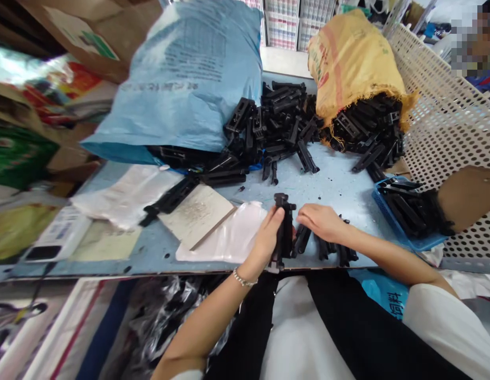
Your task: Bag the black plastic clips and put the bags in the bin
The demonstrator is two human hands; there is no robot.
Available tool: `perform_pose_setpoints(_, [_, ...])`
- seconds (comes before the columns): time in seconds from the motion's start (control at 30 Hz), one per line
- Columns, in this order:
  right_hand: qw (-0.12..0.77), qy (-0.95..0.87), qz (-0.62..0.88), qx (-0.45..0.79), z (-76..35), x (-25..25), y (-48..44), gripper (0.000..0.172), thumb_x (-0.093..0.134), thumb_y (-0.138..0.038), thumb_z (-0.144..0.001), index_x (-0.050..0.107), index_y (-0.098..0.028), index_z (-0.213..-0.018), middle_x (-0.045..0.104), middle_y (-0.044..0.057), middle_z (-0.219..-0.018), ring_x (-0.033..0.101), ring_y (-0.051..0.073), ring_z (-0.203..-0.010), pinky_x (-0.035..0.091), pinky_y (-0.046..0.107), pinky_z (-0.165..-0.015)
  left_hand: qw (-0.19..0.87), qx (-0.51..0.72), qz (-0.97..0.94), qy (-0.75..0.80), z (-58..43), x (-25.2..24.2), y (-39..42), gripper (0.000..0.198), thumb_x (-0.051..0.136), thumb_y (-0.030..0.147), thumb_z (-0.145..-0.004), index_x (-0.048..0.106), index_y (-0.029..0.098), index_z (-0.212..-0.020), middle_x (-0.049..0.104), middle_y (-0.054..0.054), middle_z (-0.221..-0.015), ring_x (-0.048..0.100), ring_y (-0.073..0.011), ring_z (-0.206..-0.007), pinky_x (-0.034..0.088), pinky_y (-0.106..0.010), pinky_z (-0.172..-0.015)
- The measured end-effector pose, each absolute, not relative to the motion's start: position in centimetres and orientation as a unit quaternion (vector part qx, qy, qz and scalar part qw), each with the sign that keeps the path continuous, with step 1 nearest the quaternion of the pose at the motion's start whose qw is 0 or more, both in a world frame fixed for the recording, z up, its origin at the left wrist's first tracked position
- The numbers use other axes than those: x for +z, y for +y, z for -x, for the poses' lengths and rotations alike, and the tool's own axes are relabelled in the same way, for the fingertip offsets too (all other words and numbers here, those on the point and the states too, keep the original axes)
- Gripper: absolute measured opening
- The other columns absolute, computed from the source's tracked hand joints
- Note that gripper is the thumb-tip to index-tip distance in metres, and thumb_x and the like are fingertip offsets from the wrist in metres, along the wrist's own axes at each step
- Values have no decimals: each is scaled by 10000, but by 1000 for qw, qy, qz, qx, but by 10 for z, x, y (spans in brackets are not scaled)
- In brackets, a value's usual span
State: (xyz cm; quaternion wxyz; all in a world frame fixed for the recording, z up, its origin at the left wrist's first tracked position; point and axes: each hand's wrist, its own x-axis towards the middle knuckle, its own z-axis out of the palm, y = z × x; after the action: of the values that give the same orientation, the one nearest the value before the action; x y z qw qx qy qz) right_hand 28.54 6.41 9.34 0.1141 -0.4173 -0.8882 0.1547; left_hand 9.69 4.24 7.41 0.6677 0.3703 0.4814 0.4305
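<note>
My left hand point(268, 232) is wrapped round a black plastic part point(285, 227), long and narrow, held upright near the table's front edge. Just to its right, my right hand point(323, 220) is closed, fingers curled together near the part's upper end; what they pinch, if anything, is hidden. Below my right hand lie several similar loose black parts point(327, 248) along the table edge. A white plastic bag point(217, 245) lies flat to the left of my left hand, with a square pale board point(199, 214) partly over it.
A big blue sack point(189, 68) and a yellow sack point(353, 58) spill black parts point(282, 116) at the back. On the right, a blue basket point(422, 244) holds more parts beside a white perforated crate point(458, 116). A long black piece point(171, 200) lies across the board's left corner.
</note>
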Motion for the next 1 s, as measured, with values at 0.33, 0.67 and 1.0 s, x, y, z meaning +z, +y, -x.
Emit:
perform_pose_setpoints(0.33, [95, -972, 213, -4, -267, 48, 33, 433, 414, -468, -1059, 643, -172, -840, 671, 65, -733, 585, 182, -704, 335, 314, -616, 692, 434, -333, 471, -95, 63, 65, 584, 679, 617, -805, 495, 210, -1182, 656, 27, -716, 636, -157, -516, 510, -271, -498])
perform_pose_setpoints(0.67, [115, -729, 671, 76, -297, 30, 227, 611, 566, -391, -975, 419, -79, -1480, 477, 272, -1466, 477, 393, -1302, 395, 509, -1054, 455, 407, -502, 613, -114, -36, 65, 270, 583, 294, -888, 606, 183, -1133, 687, -114, -1128, 634, -288, -1155, 461, -502, -1086])
perform_pose_setpoints(1.0, [341, -499, 501, 619, -290, 42, 156, 446, 323, -496, -985, 575, -154, -1122, 711, 118, -926, 655, 213, -806, 567, 372, -778, 545, 538, -428, 480, -121, -13, 67, 589, 654, 516, -888, 512, 246, -1392, 576, -132, -1403, 581, -258, -1295, 449, -470, -1142])
